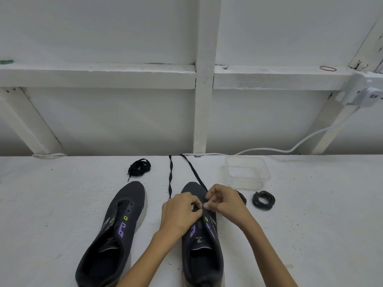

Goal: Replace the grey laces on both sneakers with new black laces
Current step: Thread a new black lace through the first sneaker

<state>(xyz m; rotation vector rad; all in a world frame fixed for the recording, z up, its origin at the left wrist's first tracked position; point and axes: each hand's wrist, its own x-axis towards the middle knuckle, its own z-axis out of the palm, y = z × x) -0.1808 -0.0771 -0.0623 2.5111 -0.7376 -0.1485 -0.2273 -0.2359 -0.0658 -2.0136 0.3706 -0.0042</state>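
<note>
The view is being lit by soft, diffuse light, only faint shadows are being cast on the white table point(51, 214), and the wall beams point(103, 75) are being bent at the edges by wide-angle distortion.

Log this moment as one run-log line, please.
threading flat black lace; left hand, right hand: pinch it over right-side dark grey sneaker; left-side dark grey sneaker: unlaced; bundled black lace: untouched

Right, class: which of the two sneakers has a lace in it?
The sneaker on the right, under the left hand and right hand: a black lace trails from its front eyelets. The left sneaker has bare eyelets.
</note>
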